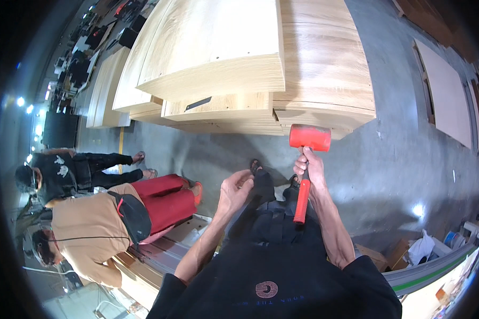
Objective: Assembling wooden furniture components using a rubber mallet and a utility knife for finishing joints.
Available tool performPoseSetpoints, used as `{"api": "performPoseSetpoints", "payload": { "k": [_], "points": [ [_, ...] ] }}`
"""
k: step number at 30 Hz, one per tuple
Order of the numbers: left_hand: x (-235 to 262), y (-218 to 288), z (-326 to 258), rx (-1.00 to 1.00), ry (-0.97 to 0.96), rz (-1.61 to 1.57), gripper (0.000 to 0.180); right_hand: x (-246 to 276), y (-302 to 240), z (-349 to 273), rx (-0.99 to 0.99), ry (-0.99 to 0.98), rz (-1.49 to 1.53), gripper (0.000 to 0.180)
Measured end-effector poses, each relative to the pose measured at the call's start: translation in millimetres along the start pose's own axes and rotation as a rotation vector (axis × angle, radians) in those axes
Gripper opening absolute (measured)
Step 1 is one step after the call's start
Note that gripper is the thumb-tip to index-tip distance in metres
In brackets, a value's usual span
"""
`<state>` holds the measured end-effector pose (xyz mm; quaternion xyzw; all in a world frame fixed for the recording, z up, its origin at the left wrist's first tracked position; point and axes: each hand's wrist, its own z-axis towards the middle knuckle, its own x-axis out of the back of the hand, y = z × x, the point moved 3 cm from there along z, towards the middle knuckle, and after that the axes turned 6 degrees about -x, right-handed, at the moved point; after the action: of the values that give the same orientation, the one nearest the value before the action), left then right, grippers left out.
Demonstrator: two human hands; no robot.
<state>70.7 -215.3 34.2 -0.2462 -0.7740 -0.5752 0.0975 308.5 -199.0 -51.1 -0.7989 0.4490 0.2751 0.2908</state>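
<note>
My right hand [311, 169] is wrapped round the shaft of a rubber mallet [310, 138], just under its red head. The mallet's red grip hangs down below my fist, toward my body. To the left, at about the same height, my left hand [236, 187] has its fingers curled in toward the thumb. Whatever may be inside those fingers is hidden. Just beyond the mallet head stands a light wood-grain cabinet [324, 58]. A drawer [245, 101] in it is pulled out and carries a dark strip [198, 103]. Neither hand touches the cabinet.
Two people are on my left: one in a tan shirt [90, 228] bending over a bench, another in black [64, 170] behind. A pale panel [444, 93] lies on the right. Cardboard boxes [399, 255] and a green-edged rail [436, 279] are at lower right.
</note>
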Motion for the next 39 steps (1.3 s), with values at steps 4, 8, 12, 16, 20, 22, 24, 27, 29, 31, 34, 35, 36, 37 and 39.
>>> {"api": "performPoseSetpoints", "payload": {
  "k": [4, 8, 12, 16, 20, 22, 24, 27, 29, 31, 34, 35, 36, 37, 39],
  "points": [
    [-3, -15, -19, 0.116, 0.076, -0.16, 0.04, -34, -8, 2, 0.079, -0.001, -0.071, 0.024],
    [-14, -31, -32, 0.166, 0.112, -0.254, 0.042, -29, -13, 18, 0.06, -0.077, -0.096, 0.02],
    [-16, -50, -36, 0.15, 0.168, -0.29, 0.042, -28, -10, 23, 0.048, -0.138, -0.065, 0.021],
    [-12, -54, -40, 0.164, 0.207, -0.358, 0.044, -32, -8, 25, 0.067, -0.185, -0.083, 0.022],
    [-13, -55, -44, 0.182, 0.226, -0.401, 0.045, -52, -8, 27, 0.086, -0.14, -0.22, 0.021],
    [-15, -54, -44, 0.167, 0.192, -0.355, 0.045, -61, -7, 26, 0.07, -0.152, -0.244, 0.02],
    [-14, -49, -44, 0.175, 0.194, -0.359, 0.044, -63, -6, 24, 0.056, -0.166, -0.26, 0.019],
    [-10, -47, -42, 0.189, 0.205, -0.363, 0.044, -54, -8, 20, 0.1, -0.127, -0.259, 0.018],
    [-10, -51, -44, 0.197, 0.215, -0.372, 0.043, -45, -13, 22, 0.124, -0.077, -0.254, 0.018],
    [-10, -54, -44, 0.202, 0.221, -0.376, 0.044, -47, -16, 26, 0.138, -0.083, -0.258, 0.018],
    [-12, -54, -43, 0.207, 0.191, -0.345, 0.044, -62, -14, 32, 0.097, -0.141, -0.283, 0.019],
    [-14, -53, -43, 0.208, 0.187, -0.344, 0.044, -67, -12, 32, 0.041, -0.198, -0.31, 0.019],
    [-14, -51, -42, 0.202, 0.18, -0.344, 0.044, -66, -11, 32, 0.044, -0.198, -0.306, 0.019],
    [-13, -49, -41, 0.196, 0.173, -0.344, 0.045, -64, -10, 33, 0.045, -0.192, -0.281, 0.019],
    [-13, -46, -44, 0.198, 0.184, -0.349, 0.044, -58, -8, 31, 0.066, -0.17, -0.248, 0.02]
  ]
}}
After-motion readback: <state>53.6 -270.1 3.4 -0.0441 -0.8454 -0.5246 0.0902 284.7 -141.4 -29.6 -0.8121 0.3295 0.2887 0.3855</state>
